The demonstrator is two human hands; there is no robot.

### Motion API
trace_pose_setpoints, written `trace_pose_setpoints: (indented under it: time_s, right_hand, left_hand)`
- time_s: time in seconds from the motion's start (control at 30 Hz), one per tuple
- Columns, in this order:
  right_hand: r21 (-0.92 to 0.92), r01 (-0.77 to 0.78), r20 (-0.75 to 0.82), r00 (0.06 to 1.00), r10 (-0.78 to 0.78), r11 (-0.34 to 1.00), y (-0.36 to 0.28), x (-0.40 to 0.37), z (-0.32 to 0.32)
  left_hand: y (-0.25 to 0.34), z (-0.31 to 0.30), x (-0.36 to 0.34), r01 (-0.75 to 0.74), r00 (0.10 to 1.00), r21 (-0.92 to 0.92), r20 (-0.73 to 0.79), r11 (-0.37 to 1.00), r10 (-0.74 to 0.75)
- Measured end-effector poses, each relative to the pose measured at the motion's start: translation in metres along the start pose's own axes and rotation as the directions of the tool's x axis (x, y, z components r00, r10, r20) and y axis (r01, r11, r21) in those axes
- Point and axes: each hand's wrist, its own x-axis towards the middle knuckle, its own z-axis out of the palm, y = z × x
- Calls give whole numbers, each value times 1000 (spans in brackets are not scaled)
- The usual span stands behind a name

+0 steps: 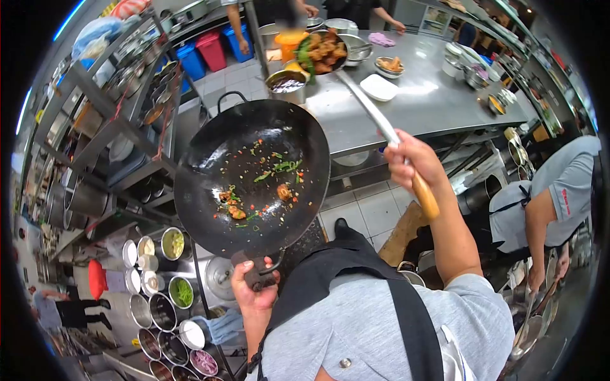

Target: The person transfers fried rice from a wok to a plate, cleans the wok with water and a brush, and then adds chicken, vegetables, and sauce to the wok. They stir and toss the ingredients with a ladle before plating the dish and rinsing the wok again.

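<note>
Plate [379, 88] on steel counter [422, 109], near loaded ladle [368, 105]

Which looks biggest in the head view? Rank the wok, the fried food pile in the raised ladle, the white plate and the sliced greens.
1. Wok
2. Fried food pile
3. White plate
4. Sliced greens

Left hand [257, 289] grips dark handle [255, 274] of wide black metal wok [206, 190], green and red food scraps [281, 167] inside, while right hand [413, 159] holds wooden-handled metal ladle [367, 103] heaped with browned food pieces [325, 52].
</note>
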Motion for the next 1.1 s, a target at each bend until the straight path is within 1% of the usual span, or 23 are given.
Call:
trace_pose_setpoints:
  time_s: [0.07,0.1,0.17,0.2,0.27,0.3,0.33,0.37,0.4,0.43,0.47,0.5,0.53,0.6,0.67,0.7,0.83,0.93,0.97,1.0,1.03,1.07,1.1]
  right_hand:
    - [-106,37,-122,991,-50,994,-25,24,-32]
    - [-232,28,-181,981,-71,972,-39,38,-40]
    - [-399,-22,-282,954,-100,917,-61,69,-98]
    - [-497,-50,-308,944,-122,866,-54,72,-118]
    - [-663,-108,-353,917,-183,741,-20,74,-131]
    - [-726,-150,-398,888,-232,671,-8,69,-139]
    - [-821,-214,-403,874,-271,529,11,71,-169]
    - [-857,-268,-418,861,-289,440,31,66,-185]
    - [-903,-284,-395,843,-364,321,51,54,-194]
    - [-950,-290,-177,804,-567,-114,90,58,-229]
    - [-930,-366,-293,799,-525,-39,114,45,-214]
    - [-919,-379,-270,806,-527,-108,144,38,-216]
    - [-920,-384,-286,800,-527,-83,171,31,-214]
    - [-944,-324,-302,765,-568,65,223,22,-244]
    - [-921,-350,-386,775,-501,169,248,6,-251]
    - [-908,-358,-419,776,-471,217,254,4,-248]
    - [-914,-330,-406,764,-502,237,293,-38,-250]
    - [-829,-490,-559,722,-406,270,292,-70,-261]
    - [-808,-522,-589,693,-416,273,287,-75,-259]
    - [-806,-515,-592,685,-425,292,278,-72,-252]
    - [-819,-482,-574,696,-431,312,266,-48,-253]
    - [-819,-459,-573,697,-432,346,271,-45,-241]
    - [-834,-375,-542,689,-481,404,264,-38,-245]
  left_hand:
    - [-12,10,2,70,997,33,24,997,-71]
    - [-14,11,7,66,997,55,35,996,-68]
    - [-35,27,17,65,996,79,62,995,-70]
    - [-37,16,22,61,994,95,89,994,-69]
    - [-17,-27,29,46,989,118,133,992,-62]
    - [-17,-34,34,49,987,124,144,991,-66]
    - [-27,-32,41,35,989,131,141,991,-54]
    - [-38,-33,48,18,988,130,151,991,-38]
    - [-43,-34,51,4,987,135,159,991,-26]
    - [-44,-33,49,-15,990,82,144,997,3]
    - [-44,-33,51,-45,988,89,149,995,31]
    - [-44,-35,52,-73,987,101,152,992,57]
    - [-43,-39,54,-100,985,118,155,988,81]
    - [-49,-43,58,-113,978,120,186,986,90]
    - [-49,-39,56,-126,976,123,194,984,101]
    - [-43,-41,59,-127,970,135,225,983,94]
    - [-28,-42,79,-158,956,204,275,966,98]
    - [-29,-33,118,-162,939,251,338,954,71]
    - [-24,-23,125,-167,940,265,334,950,72]
    - [-17,-6,134,-155,949,268,307,951,68]
    - [-12,6,161,-166,941,300,333,939,60]
    - [-3,6,176,-167,934,347,355,923,36]
    - [-12,20,191,-181,941,346,333,921,60]
